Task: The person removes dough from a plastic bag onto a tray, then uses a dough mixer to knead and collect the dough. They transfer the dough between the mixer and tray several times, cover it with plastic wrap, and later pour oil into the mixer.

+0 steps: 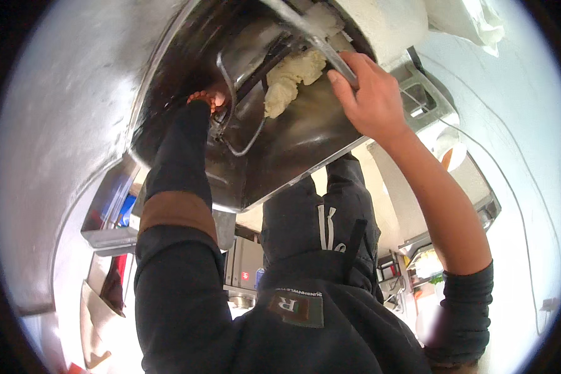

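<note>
In front of me is a deep stainless-steel mixing tub (304, 163), its inner wall dark and shiny. My right hand (378, 98) is closed around the end of a straight metal bar (304, 25) that slants across the top of the tub. Deep inside on the left is my left hand (219, 99), beside a bent metal mixing rod (233, 89). A dark sleeve and a beaded bracelet (201, 96) cover most of that hand, so its grip is hidden. Pale dough (285, 84) clings in a lump below the bar, and another pale lump (325, 21) lies farther up.
A large curved metal surface (75, 89) rises at the left. A white bag (472, 28) sits at the upper right, and a cable (500, 159) runs along the right wall. Below left is a metal tray (110, 238). Shelving (390, 271) stands behind my legs.
</note>
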`<state>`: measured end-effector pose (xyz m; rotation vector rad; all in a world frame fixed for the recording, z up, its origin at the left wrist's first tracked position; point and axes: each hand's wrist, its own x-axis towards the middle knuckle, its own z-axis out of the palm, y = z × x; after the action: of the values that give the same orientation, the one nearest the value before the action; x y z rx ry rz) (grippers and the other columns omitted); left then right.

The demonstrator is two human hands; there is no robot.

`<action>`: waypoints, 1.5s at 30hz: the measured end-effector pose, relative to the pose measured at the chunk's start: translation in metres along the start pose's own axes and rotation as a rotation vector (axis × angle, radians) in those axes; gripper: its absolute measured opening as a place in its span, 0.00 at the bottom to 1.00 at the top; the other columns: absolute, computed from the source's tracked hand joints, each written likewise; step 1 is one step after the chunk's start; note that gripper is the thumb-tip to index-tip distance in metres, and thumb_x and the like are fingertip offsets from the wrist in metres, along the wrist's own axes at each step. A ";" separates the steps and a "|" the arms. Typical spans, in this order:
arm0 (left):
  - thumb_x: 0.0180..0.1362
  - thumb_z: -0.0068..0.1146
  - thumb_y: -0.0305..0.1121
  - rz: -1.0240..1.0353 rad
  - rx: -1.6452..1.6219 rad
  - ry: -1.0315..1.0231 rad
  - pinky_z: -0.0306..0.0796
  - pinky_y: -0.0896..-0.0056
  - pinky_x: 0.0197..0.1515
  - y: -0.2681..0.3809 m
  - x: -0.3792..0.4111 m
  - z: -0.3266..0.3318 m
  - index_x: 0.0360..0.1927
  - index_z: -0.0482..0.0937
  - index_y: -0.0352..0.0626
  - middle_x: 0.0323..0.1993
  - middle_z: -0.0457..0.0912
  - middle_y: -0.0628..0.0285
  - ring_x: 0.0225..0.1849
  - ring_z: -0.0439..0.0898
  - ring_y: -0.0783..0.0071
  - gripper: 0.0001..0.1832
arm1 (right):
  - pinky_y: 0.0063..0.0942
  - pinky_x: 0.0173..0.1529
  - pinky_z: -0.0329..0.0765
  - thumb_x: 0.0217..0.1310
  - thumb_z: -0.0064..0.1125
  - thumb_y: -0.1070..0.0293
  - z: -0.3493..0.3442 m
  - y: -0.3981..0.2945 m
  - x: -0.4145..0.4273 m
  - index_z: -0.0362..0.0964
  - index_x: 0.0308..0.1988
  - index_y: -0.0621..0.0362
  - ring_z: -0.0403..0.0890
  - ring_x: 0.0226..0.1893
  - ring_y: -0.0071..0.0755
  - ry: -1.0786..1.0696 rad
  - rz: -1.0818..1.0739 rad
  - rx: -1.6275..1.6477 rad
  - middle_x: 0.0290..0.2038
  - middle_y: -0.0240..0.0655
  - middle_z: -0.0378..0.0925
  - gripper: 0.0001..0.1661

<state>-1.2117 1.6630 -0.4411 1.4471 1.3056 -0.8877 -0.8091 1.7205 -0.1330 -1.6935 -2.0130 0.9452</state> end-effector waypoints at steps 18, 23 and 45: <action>0.66 0.62 0.36 0.286 -0.280 0.008 0.72 0.60 0.65 0.012 -0.025 -0.007 0.65 0.75 0.43 0.63 0.79 0.57 0.61 0.79 0.58 0.25 | 0.46 0.39 0.80 0.64 0.65 0.56 -0.006 -0.004 0.002 0.77 0.46 0.61 0.83 0.35 0.55 -0.074 0.027 0.014 0.37 0.45 0.81 0.20; 0.63 0.65 0.36 0.301 -1.004 -0.079 0.70 0.56 0.66 0.080 -0.020 -0.065 0.67 0.74 0.43 0.64 0.78 0.54 0.62 0.78 0.54 0.29 | 0.46 0.40 0.80 0.64 0.65 0.56 -0.004 -0.002 0.001 0.77 0.46 0.61 0.83 0.36 0.56 -0.067 0.026 -0.008 0.38 0.46 0.81 0.20; 0.71 0.56 0.36 0.409 -1.641 -0.287 0.73 0.57 0.58 0.090 0.056 -0.030 0.63 0.77 0.43 0.52 0.82 0.63 0.53 0.79 0.65 0.19 | 0.46 0.41 0.81 0.64 0.64 0.59 -0.008 -0.008 0.004 0.77 0.47 0.63 0.84 0.36 0.58 -0.096 0.073 -0.020 0.38 0.49 0.82 0.19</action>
<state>-1.1169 1.7110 -0.4698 0.1909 0.9298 0.3352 -0.8108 1.7256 -0.1221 -1.7749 -2.0396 1.0526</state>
